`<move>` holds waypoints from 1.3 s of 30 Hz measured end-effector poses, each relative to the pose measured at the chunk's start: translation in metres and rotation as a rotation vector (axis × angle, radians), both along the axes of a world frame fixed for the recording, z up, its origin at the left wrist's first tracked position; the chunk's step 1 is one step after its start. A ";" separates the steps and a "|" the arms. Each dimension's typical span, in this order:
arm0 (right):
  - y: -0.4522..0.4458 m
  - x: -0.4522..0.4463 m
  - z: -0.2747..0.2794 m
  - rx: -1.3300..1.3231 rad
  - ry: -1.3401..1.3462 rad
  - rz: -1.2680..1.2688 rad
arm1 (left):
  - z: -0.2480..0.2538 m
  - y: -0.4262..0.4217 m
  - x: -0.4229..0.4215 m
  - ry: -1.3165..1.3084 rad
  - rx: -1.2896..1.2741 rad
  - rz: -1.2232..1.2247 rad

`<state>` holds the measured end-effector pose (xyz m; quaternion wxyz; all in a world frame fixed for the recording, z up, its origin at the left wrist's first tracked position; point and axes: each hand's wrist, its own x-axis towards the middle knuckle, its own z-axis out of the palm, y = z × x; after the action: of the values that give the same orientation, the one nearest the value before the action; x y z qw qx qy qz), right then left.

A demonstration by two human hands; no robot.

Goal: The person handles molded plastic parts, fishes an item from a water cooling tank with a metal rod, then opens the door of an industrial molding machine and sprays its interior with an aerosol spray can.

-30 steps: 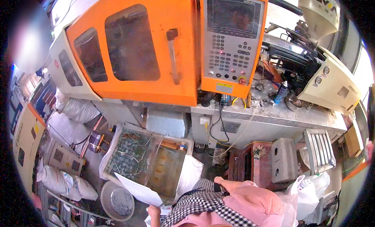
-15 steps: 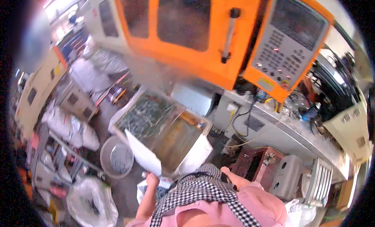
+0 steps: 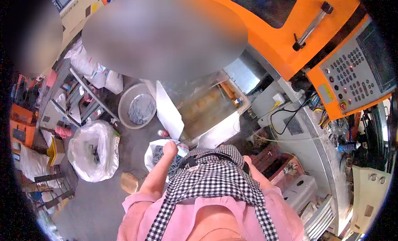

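My left hand [image 3: 170, 148] is closed in a fist above a white bag [image 3: 151, 159] of dark grey pieces. A thin object seems to stick out from it toward the tub, too small to name. My right hand [image 3: 247, 159] is low beside the checked apron [image 3: 211, 170], mostly hidden by it, and its fingers cannot be made out. In front of me stands a large tub of brownish water [image 3: 203, 106], with a white board [image 3: 169, 110] at its left and another white sheet [image 3: 219, 131] at its near edge.
A round basin [image 3: 125, 112] with grey material stands left of the tub. Farther left is a plastic-lined sack [image 3: 93, 152]. An orange machine [image 3: 273, 37] with a control panel [image 3: 352, 71] rises at the upper right. A metal frame [image 3: 92, 93] stands at the left.
The view has swung left and down, so the machine and panel sit farther right. The bag of dark pieces and the lined sack now show more fully. My left hand remains closed.
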<state>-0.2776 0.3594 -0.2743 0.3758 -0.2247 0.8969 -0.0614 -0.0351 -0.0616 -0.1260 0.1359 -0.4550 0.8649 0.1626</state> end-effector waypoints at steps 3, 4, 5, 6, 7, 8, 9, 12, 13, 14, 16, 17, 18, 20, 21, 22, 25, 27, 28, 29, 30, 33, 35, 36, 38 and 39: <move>-0.002 -0.007 0.005 -0.016 0.012 -0.001 | 0.012 0.006 -0.003 -0.014 0.030 0.058; -0.009 -0.011 0.007 -0.030 0.018 0.002 | 0.013 0.007 -0.003 -0.021 0.065 0.074; -0.017 -0.016 0.009 -0.046 0.024 0.005 | 0.013 0.008 -0.002 -0.028 0.099 0.091; -0.028 -0.023 0.007 -0.067 0.035 0.004 | 0.010 0.008 -0.002 -0.023 0.108 0.096; -0.041 -0.030 0.009 -0.090 0.048 -0.004 | 0.002 0.007 -0.001 -0.025 0.110 0.104; -0.056 -0.038 0.011 -0.114 0.062 -0.011 | -0.006 0.005 -0.002 0.000 0.135 0.069; -0.065 -0.042 0.020 -0.134 0.064 -0.034 | -0.019 0.001 -0.004 0.025 0.160 0.033; -0.091 -0.051 0.043 -0.247 0.079 -0.107 | -0.025 -0.014 -0.018 0.021 0.257 -0.127; -0.100 -0.055 0.050 -0.302 0.086 -0.105 | -0.019 -0.016 -0.025 0.012 0.301 -0.199; -0.113 -0.055 0.072 -0.319 -0.003 -0.200 | -0.029 -0.019 -0.031 -0.031 0.267 -0.199; -0.129 -0.060 0.079 -0.398 0.066 -0.106 | -0.045 -0.017 -0.040 0.063 0.239 -0.148; -0.137 -0.060 0.088 -0.419 0.046 -0.110 | -0.051 -0.017 -0.045 0.155 0.212 -0.090; -0.144 -0.060 0.087 -0.417 0.079 -0.062 | -0.029 -0.017 -0.049 0.047 0.177 -0.250; -0.158 -0.060 0.092 -0.393 0.015 -0.056 | -0.023 -0.021 -0.054 0.035 0.227 -0.353; -0.167 -0.057 0.104 -0.382 -0.008 -0.002 | -0.032 -0.023 -0.055 0.079 0.254 -0.354; -0.176 -0.056 0.106 -0.417 -0.041 0.053 | -0.028 -0.022 -0.059 0.123 0.282 -0.355; -0.211 -0.039 0.120 -0.519 -0.613 -0.165 | 0.013 0.006 -0.078 0.471 0.853 0.294; -0.242 -0.025 0.150 -0.358 -0.835 -0.204 | 0.012 0.019 -0.097 0.317 0.349 -0.285; -0.255 -0.015 0.182 -0.256 -1.004 -0.321 | 0.022 0.030 -0.106 0.350 0.214 -0.465; -0.256 -0.015 0.143 -0.475 -1.112 -0.114 | 0.067 0.047 -0.120 0.395 0.280 -0.388; -0.267 -0.009 0.151 -0.442 -1.146 -0.212 | 0.106 0.066 -0.132 0.433 0.361 -0.341; -0.287 0.000 0.147 -0.483 -1.173 -0.259 | 0.054 0.062 -0.134 0.612 0.471 -0.516; -0.294 0.002 0.133 -0.566 -1.095 -0.123 | 0.056 0.057 -0.133 0.389 0.745 -0.295; -0.291 0.000 0.127 -0.591 -1.015 -0.028 | 0.079 0.066 -0.135 0.396 0.782 -0.234; -0.290 -0.004 0.106 -0.617 -0.765 0.243 | 0.081 0.083 -0.127 0.604 0.921 -0.171; -0.287 -0.015 0.076 -0.664 -0.427 0.563 | 0.063 0.085 -0.121 0.821 1.026 -0.198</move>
<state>-0.2929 0.0720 -0.1980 0.4614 -0.5489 0.6361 -0.2849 -0.1564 0.0232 -0.0633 0.0090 -0.1522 0.6970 0.7006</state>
